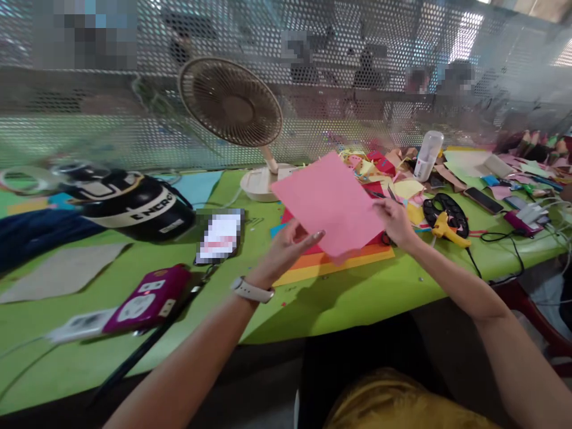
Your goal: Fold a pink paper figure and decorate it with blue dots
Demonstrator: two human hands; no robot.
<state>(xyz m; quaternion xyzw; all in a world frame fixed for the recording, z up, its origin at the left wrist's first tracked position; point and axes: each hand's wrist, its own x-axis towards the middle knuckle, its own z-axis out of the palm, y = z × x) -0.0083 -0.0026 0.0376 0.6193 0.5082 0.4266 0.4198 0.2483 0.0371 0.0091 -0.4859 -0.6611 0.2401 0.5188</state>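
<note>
A square sheet of pink paper is held up above the table, tilted. My left hand grips its lower left edge, thumb on the front and fingers behind. My right hand is at the right edge, its fingertips against the paper. Dark pointed blades of scissors stick out above that hand, and a black loop shows below it; the grip itself is partly hidden. Under the pink sheet lie red, orange and yellow paper sheets and a bit of blue.
A fan stands behind the paper, before a perforated metal screen. To the left are a black jug, a phone and a purple power strip. On the right are paper scraps, a clear bottle and a yellow glue gun.
</note>
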